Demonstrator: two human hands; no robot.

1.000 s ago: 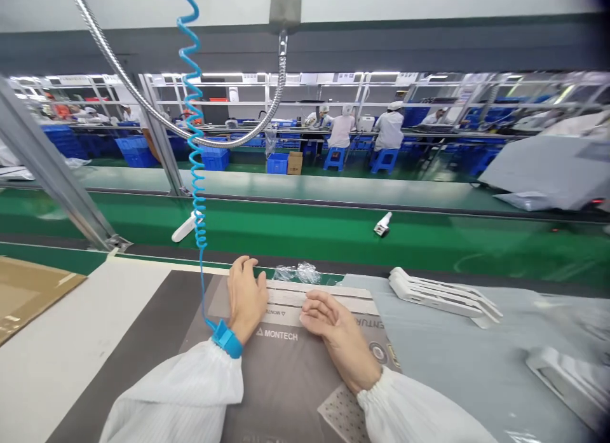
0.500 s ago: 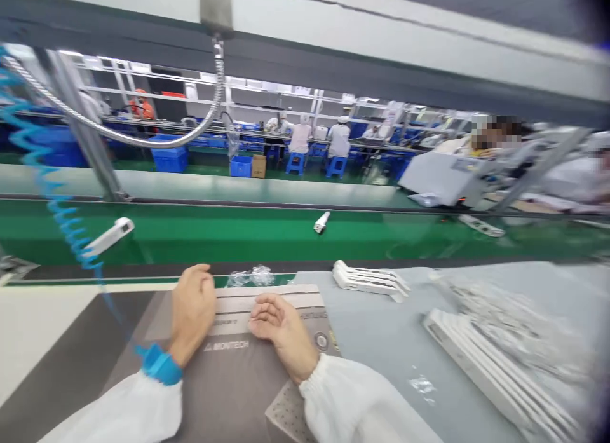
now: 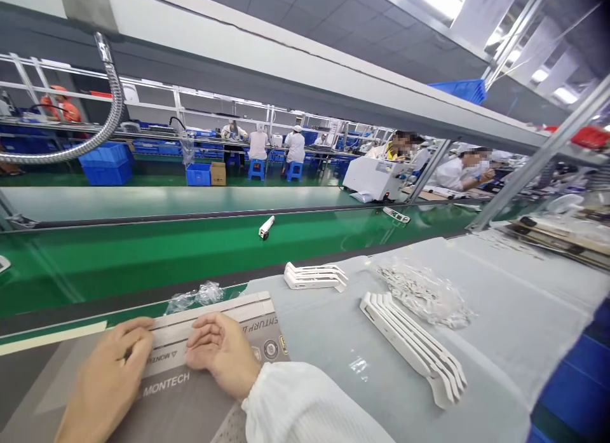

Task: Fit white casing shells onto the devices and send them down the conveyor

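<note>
My left hand (image 3: 110, 373) rests at the left over a flat grey-brown printed box (image 3: 174, 402) with "MONTECH" lettering. Its fingers are curled, and whether anything is between them is hidden. My right hand (image 3: 222, 351) lies on the same box near its far edge, palm turned inward, fingers loosely bent and nothing in them. A gap separates the two hands. To the right on a grey mat sit a small stack of white plastic parts (image 3: 315, 276) and a longer stack of white parts (image 3: 412, 344). Beside them is a clear bag of small pieces (image 3: 424, 293).
Beyond the box runs a green conveyor (image 3: 190, 246) carrying a white part (image 3: 266, 228) and another (image 3: 396, 215). Crumpled clear plastic (image 3: 207, 293) lies at the box's far edge. A metal post (image 3: 534, 160) stands at right. People sit at benches further back.
The view has swung to the right, so the box, hands and conveyor parts appear further left. The blue wristband and coiled cord have left the view. Both hands remain over the box.
</note>
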